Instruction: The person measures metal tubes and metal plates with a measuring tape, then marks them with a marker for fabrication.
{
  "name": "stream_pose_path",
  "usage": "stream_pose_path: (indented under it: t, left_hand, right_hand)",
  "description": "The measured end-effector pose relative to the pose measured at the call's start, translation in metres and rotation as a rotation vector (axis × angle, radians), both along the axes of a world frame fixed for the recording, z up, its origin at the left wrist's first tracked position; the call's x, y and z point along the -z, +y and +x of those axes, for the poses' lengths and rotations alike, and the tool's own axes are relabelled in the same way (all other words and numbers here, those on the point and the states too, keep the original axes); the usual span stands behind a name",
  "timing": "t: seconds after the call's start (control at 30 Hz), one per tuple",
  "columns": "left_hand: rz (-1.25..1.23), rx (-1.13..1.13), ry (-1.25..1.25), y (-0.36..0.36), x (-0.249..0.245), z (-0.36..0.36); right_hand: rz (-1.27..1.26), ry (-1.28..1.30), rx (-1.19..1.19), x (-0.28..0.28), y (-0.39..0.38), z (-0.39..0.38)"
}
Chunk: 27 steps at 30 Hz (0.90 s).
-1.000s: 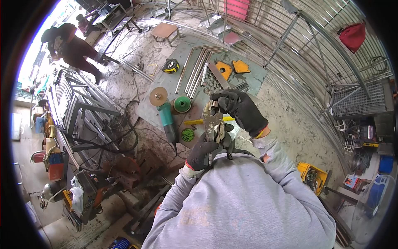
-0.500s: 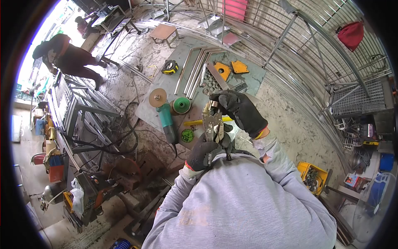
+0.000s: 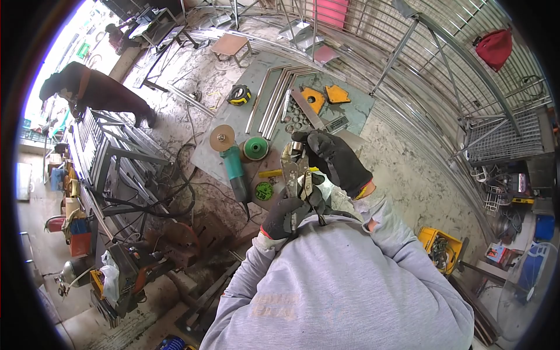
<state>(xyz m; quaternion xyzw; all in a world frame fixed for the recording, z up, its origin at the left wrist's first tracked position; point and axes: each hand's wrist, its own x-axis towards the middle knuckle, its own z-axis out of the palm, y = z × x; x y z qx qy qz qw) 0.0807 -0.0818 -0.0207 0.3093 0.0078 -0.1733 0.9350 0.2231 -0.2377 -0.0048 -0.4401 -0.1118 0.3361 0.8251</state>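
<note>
In black gloves, my left hand [image 3: 282, 217] is wrapped round the handles of worn locking pliers [image 3: 291, 175], held upright close to my chest. My right hand [image 3: 339, 163] pinches a short shiny metal tube piece [image 3: 297, 147] at the jaws of the pliers. Beyond the hands, a metal sheet [image 3: 356, 114] bears several bent metal tubes [image 3: 274, 99], small metal rings [image 3: 296, 121] and a combination square [image 3: 312, 111]. A teal angle grinder [image 3: 234, 169] and a green round disc [image 3: 255, 148] lie left of the pliers.
Two orange magnetic holders [image 3: 313, 100] and a tape measure [image 3: 238, 94] lie on the sheet. Metal frames [image 3: 111, 157] and cables fill the left side, where another person [image 3: 102, 90] bends over. A yellow bin [image 3: 438, 249] stands right of me.
The pliers and my right hand have shifted slightly, and the tube piece at the jaws shows more. The other person at the left has moved and leans further left.
</note>
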Motion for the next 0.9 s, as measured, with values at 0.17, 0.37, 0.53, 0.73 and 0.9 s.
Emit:
stream_pose_path:
  t: [0.17,0.37,0.53,0.73,0.9]
  left_hand:
    - [0.176,-0.049,-0.128,0.002,-0.006,-0.001]
    - [0.197,-0.044,-0.086,0.002,-0.005,-0.002]
    - [0.088,-0.02,-0.001,0.003,-0.002,0.0]
    - [0.506,-0.12,-0.285,0.011,-0.003,-0.007]
    - [0.826,-0.184,-0.564,0.019,0.011,-0.014]
  right_hand:
    - [-0.067,-0.14,0.038,-0.009,-0.002,-0.003]
    - [-0.04,0.001,0.037,-0.004,0.001,-0.002]
    - [-0.041,0.008,0.012,-0.003,0.0,-0.001]
    - [-0.111,-0.032,0.037,-0.006,0.002,-0.004]
    - [-0.232,-0.152,0.144,-0.011,0.009,-0.007]
